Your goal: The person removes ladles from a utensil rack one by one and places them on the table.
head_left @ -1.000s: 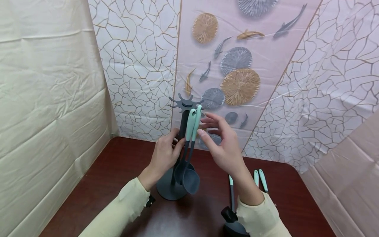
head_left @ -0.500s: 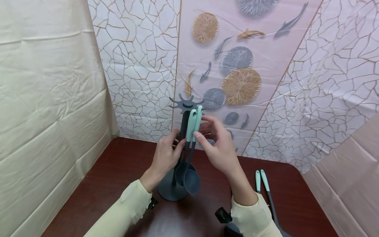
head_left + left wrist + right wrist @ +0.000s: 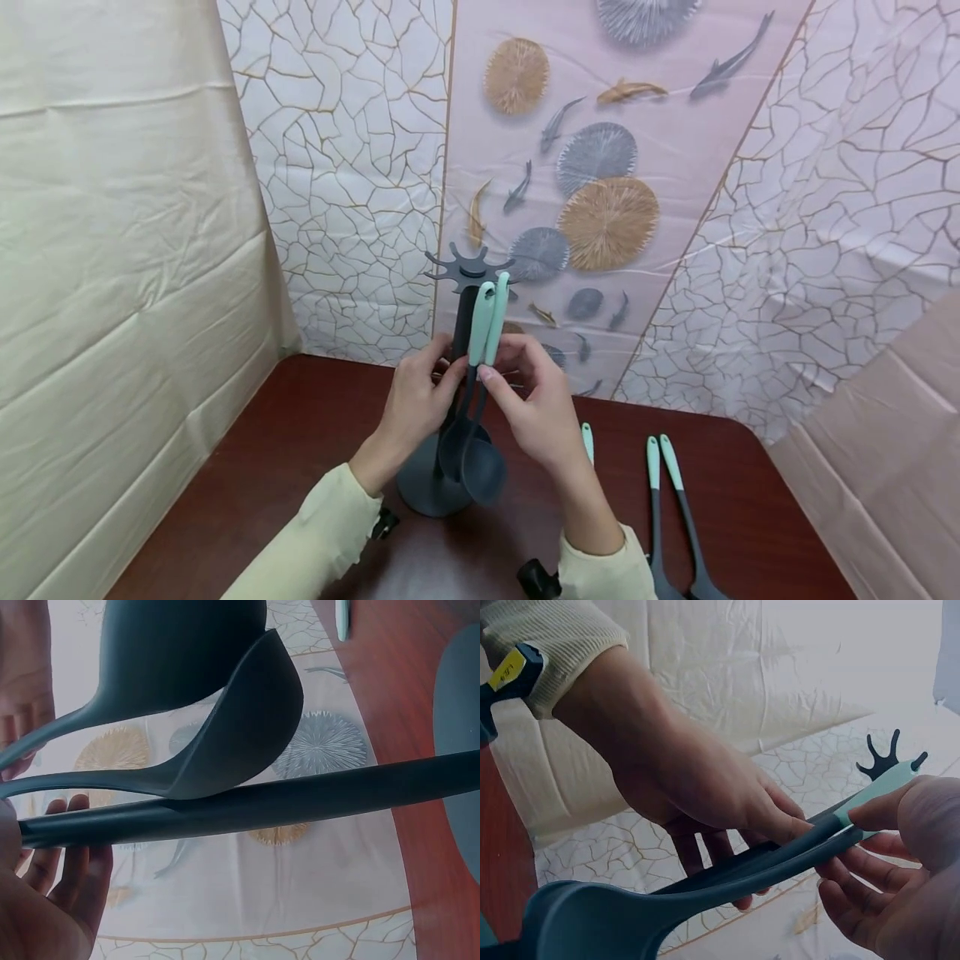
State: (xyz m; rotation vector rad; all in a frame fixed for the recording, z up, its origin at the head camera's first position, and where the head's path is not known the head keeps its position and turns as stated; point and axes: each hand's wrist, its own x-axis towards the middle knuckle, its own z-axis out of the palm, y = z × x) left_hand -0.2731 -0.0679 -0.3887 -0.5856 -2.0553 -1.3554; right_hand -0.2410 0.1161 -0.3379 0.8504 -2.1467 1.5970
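Observation:
A dark utensil stand rises from a round base (image 3: 431, 493) to a ring of hooks (image 3: 472, 265). Two dark-bowled ladles with mint handles hang from it side by side. The front ladle (image 3: 483, 473) overlaps the rear ladle (image 3: 452, 454). My left hand (image 3: 411, 390) grips the stand's pole (image 3: 315, 796), its thumb close to the ladle stems. On the other side, my right hand (image 3: 534, 404) pinches the front ladle low on its mint handle (image 3: 881, 789), thumb in front and fingers behind.
Two mint-handled utensils (image 3: 655, 492) (image 3: 678, 483) lie on the red-brown table (image 3: 300, 467) at the right. Another mint handle (image 3: 587, 442) shows beyond my right forearm. Patterned cloth (image 3: 352, 167) hangs behind the table.
My right hand has come left and down, from beside the upper handles to a pinch near their lower ends. My left hand stays on the pole.

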